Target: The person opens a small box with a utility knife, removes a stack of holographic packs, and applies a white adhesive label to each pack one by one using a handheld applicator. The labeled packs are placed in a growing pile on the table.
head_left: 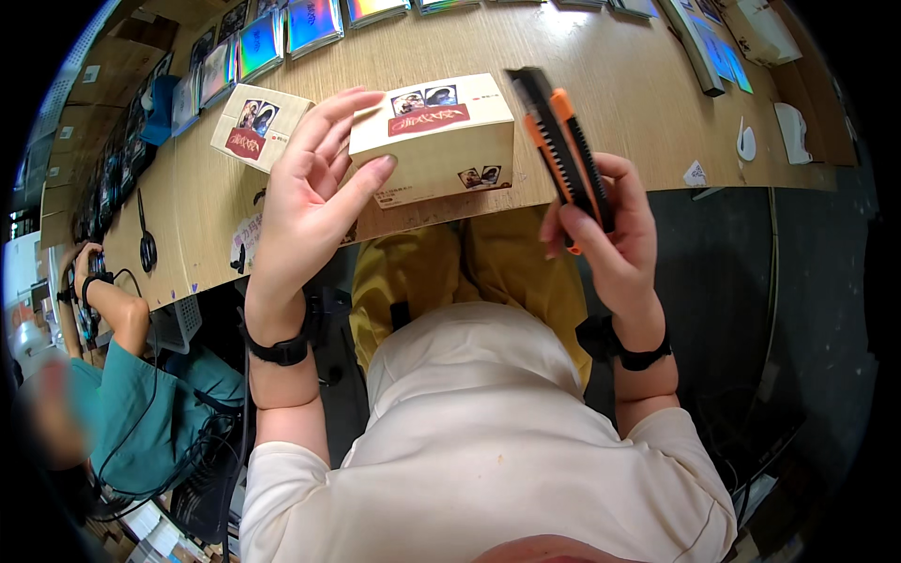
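Two hands share the work: the left hand (305, 188) grips a cream carton (434, 141), the right hand (610, 230) clamps an orange utility knife (563, 145). Best to keep fingers off the blade's path (a second carton (258, 125) lies nearby on the table (610, 103)).

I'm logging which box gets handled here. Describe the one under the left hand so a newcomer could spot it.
Start at the wooden table and follow its near edge to the middle. The cream box sits there, the left hand gripping its left end. Unlike the matching second box further left, it lies beside the orange utility knife.
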`<act>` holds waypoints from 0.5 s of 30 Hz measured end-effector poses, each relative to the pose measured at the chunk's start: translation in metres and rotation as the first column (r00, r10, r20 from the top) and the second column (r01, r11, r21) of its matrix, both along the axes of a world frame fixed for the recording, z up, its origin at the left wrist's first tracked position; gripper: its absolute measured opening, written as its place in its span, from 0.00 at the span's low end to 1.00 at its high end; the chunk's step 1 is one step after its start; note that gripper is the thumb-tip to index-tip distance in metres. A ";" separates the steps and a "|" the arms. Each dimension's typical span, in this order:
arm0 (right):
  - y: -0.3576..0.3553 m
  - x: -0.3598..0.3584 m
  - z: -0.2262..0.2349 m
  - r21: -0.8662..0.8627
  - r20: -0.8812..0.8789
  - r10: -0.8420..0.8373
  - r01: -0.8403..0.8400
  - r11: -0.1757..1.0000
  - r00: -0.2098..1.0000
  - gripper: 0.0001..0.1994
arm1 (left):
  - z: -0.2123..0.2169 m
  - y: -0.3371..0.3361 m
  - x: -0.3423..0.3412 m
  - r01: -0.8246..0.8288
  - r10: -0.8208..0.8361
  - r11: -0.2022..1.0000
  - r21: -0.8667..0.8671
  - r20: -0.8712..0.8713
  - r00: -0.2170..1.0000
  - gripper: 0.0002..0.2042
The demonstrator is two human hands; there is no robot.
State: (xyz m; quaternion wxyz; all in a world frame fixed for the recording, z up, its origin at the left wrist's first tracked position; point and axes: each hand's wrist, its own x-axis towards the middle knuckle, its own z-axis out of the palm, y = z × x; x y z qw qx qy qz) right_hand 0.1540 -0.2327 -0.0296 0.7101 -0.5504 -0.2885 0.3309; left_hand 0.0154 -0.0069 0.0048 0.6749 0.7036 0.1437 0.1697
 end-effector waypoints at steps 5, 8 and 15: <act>0.009 -0.006 -0.006 0.021 -0.022 0.110 -0.110 0.994 0.994 0.16 | -0.011 -0.008 0.007 -0.082 0.078 0.994 0.065 0.073 0.994 0.26; 0.004 -0.016 0.001 -0.015 -0.052 0.166 -0.167 0.986 0.985 0.17 | -0.018 -0.017 0.013 -0.261 0.248 0.959 0.106 0.126 0.961 0.22; 0.008 -0.025 -0.003 0.014 -0.064 0.202 -0.202 0.979 0.977 0.17 | -0.025 -0.020 0.008 -0.272 0.270 0.744 0.611 0.098 0.958 0.39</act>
